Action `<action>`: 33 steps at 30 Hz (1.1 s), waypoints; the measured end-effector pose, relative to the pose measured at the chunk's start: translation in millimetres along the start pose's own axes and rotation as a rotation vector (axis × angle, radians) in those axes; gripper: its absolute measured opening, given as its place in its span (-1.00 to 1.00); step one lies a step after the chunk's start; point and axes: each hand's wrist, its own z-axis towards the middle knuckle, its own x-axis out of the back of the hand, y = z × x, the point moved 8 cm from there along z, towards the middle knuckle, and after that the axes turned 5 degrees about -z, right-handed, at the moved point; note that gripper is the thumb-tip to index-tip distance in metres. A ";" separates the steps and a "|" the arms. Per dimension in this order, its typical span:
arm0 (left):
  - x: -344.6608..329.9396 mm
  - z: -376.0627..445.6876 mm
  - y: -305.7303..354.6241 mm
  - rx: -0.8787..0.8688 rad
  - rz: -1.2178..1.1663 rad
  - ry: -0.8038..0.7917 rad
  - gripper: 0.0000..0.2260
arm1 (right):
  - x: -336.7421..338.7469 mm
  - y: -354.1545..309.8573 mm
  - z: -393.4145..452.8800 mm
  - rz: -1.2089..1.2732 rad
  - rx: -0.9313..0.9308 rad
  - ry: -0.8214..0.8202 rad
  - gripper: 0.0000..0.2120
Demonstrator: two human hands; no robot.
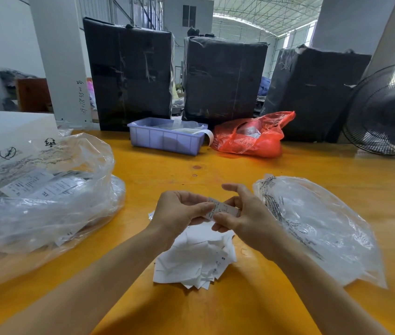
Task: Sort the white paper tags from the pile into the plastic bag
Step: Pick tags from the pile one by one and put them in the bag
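Above the pile of white tags (pixel 195 257), the left hand (pixel 179 211) and right hand (pixel 242 213) both pinched one tag (pixel 223 209).

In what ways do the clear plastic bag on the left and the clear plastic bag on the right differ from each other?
The left bag is bulky and puffed up, while the right bag lies almost flat on the table. Printed white tags show through the left bag; the right bag shows no tags inside. The left bag bears round black symbols, the right bag a strip of small black print. Both are transparent, crinkled, and untouched by the hands.
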 end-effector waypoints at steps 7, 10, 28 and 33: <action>6.1 2.5 4.3 -0.019 -0.203 0.072 -0.93 | 22.9 5.2 2.7 0.147 0.015 0.259 -0.66; 3.5 1.3 1.3 -0.007 -0.203 0.071 -0.92 | 21.0 4.6 2.4 0.108 0.051 0.278 -0.76; -5.7 -1.7 -7.7 0.057 -0.356 0.069 -0.95 | 12.2 6.5 4.1 0.188 0.039 0.204 -0.89; 1.7 4.7 -8.4 0.096 -0.275 0.065 -0.90 | 17.9 16.3 6.7 0.248 -0.028 0.197 -0.99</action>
